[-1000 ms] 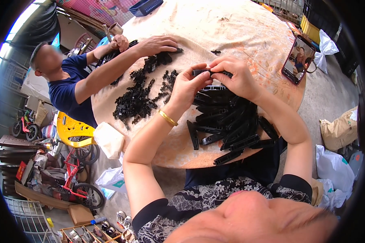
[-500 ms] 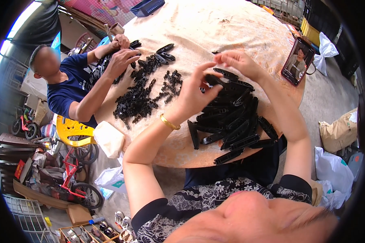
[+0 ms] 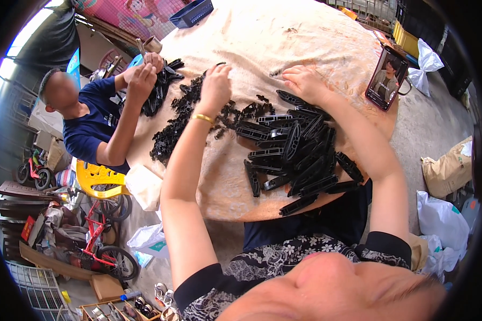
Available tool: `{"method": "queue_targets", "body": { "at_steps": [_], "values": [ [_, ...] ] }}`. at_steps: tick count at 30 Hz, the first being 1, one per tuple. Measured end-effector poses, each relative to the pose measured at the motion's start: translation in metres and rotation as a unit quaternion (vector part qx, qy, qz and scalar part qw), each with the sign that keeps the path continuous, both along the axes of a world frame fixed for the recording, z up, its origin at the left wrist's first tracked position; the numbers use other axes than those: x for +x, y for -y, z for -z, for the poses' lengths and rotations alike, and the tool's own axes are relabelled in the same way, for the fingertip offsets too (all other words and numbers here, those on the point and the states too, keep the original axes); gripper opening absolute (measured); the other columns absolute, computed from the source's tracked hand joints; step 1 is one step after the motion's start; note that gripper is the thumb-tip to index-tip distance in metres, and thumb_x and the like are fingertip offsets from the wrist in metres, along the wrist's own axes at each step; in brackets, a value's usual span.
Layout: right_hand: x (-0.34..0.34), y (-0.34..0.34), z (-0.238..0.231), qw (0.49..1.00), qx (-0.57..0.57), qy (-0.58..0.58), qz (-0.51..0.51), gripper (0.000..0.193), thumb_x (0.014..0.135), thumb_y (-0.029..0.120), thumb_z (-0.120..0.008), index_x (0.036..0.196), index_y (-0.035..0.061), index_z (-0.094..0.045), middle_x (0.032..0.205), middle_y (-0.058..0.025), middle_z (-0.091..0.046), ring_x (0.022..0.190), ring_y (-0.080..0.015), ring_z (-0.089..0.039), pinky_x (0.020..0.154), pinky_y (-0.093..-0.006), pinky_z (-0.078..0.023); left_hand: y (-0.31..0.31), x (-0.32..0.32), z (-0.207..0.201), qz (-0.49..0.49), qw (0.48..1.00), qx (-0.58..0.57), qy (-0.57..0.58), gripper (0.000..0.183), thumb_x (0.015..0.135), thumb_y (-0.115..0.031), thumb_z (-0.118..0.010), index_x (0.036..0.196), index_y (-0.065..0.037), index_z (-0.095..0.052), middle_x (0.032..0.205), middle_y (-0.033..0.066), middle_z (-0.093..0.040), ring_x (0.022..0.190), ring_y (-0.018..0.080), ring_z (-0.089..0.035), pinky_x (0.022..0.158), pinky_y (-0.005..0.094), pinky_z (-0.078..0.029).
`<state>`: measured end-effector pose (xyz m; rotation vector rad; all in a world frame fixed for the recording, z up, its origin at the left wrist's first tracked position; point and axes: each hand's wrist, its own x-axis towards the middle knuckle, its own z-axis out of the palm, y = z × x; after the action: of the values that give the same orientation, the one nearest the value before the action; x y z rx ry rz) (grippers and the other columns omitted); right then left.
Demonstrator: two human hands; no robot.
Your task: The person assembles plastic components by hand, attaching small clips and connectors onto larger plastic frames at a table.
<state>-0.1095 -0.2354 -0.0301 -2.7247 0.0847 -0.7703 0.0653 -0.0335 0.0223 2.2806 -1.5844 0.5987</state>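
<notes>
My left hand [image 3: 216,90] reaches over the far edge of a heap of small black plastic parts [image 3: 171,131]. Its fingers are bent closed, and a dark bit shows at their tips; what they hold is mostly hidden. To the right, my right hand [image 3: 306,84] rests low over the tablecloth, fingers loosely bent and apart, with nothing visible in them. A small dark piece [image 3: 276,73] lies just left of its fingertips. Between my forearms spreads a pile of long, slotted black plastic pieces [image 3: 292,142].
Across the table's left side, a co-worker [image 3: 91,112] handles parts beside black pieces [image 3: 158,96]. A phone [image 3: 386,78] stands at the right edge of the cloth-covered table [image 3: 284,32]. A blue basket [image 3: 191,14] sits at the far edge; a yellow chair [image 3: 99,179] is at left.
My left hand has moved away from the long pieces, left and farther out to the small-parts heap. My right hand has separated from it and lowered slightly. The co-worker's hands have drawn closer together.
</notes>
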Motion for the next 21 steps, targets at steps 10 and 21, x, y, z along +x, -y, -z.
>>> {"method": "queue_targets", "body": {
  "at_steps": [10, 21],
  "values": [
    [0.003, -0.001, 0.008, 0.999, -0.016, -0.034, 0.033, 0.037, 0.091, 0.032, -0.047, 0.122, 0.0140, -0.051, 0.138, -0.0084, -0.038, 0.126, -0.0273, -0.036, 0.102, -0.0405, -0.029, 0.007, 0.020, 0.021, -0.050, 0.998, 0.033, 0.017, 0.018, 0.078, -0.012, -0.059, 0.095, -0.005, -0.059, 0.090, 0.0131, -0.060, 0.085, 0.0303, -0.059, 0.075, 0.0402, -0.046],
    [-0.012, -0.007, -0.003, 0.993, 0.106, -0.010, -0.058, 0.030, 0.085, 0.033, -0.054, 0.096, 0.0074, -0.066, 0.091, -0.0153, -0.065, 0.085, -0.0319, -0.062, 0.075, -0.0385, -0.048, -0.029, -0.113, -0.008, 0.081, 0.847, -0.093, -0.517, 0.025, 0.085, -0.014, -0.060, 0.107, -0.001, -0.058, 0.074, -0.0011, -0.054, 0.063, 0.0062, -0.047, 0.056, 0.0205, -0.040]
  ]
}}
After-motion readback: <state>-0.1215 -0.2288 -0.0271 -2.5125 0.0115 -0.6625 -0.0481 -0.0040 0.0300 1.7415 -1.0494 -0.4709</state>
